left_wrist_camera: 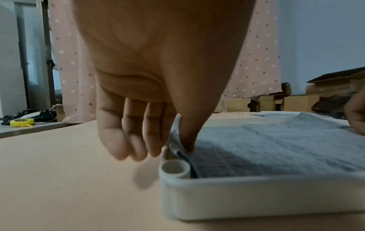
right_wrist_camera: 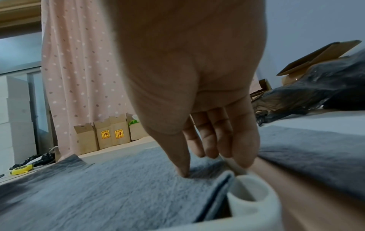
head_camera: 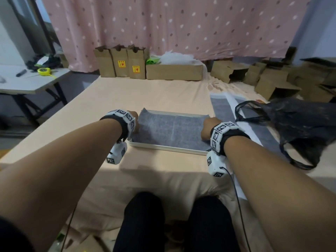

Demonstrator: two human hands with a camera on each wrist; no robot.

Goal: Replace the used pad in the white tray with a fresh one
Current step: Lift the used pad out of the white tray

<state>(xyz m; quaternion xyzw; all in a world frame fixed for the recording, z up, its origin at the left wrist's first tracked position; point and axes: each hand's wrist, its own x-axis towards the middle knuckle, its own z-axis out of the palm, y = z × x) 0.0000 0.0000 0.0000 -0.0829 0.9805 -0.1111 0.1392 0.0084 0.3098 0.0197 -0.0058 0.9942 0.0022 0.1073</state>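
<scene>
The white tray (head_camera: 167, 147) sits on the peach sheet in front of me, with a grey pad (head_camera: 171, 130) spread inside it. My left hand (head_camera: 135, 122) is at the tray's left end. In the left wrist view its thumb presses the pad (left_wrist_camera: 276, 148) edge down inside the tray wall (left_wrist_camera: 256, 198), while the left hand's (left_wrist_camera: 158, 150) fingers hang straight outside. My right hand (head_camera: 206, 128) is at the right end. There the right hand's (right_wrist_camera: 210, 156) thumb presses the pad (right_wrist_camera: 118, 187) and its fingers touch the tray rim (right_wrist_camera: 262, 207). The pad's far left corner sticks up.
A second grey pad (head_camera: 223, 110) with a white border lies flat to the tray's right, beside a black plastic bag (head_camera: 300, 124). Cardboard boxes (head_camera: 120, 62) line the far edge and the right side. A side table with a yellow tape measure (head_camera: 44, 71) stands at left.
</scene>
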